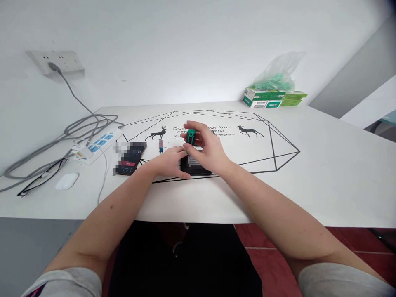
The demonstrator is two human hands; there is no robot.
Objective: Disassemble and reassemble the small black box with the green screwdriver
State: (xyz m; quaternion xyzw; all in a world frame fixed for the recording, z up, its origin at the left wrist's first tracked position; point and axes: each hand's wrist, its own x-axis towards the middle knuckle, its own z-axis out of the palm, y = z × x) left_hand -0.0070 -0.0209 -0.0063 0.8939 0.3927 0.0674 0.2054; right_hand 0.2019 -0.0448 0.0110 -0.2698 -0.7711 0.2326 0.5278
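My right hand point(208, 146) is closed around the green and black handle of a screwdriver point(191, 136), which stands roughly upright. Under it lies a flat black device point(198, 168) with a silvery, printed label; my right hand hides part of it. The screwdriver's tip is hidden, so I cannot tell whether it touches the device. My left hand point(170, 161) grips the device's left side, thumb along the near edge and fingers at the far left. Just beyond my left hand lies a second, smaller screwdriver point(161, 146) with a pinkish clear handle and blue end.
Left of my left hand lies a phone point(131, 159), partly blurred. Farther left are a power strip point(100, 144), coiled grey cable point(74, 128), glasses point(43, 177) and a white case point(67, 181). Green and white boxes point(264, 98) under a plastic bag point(278, 76) stand back right.
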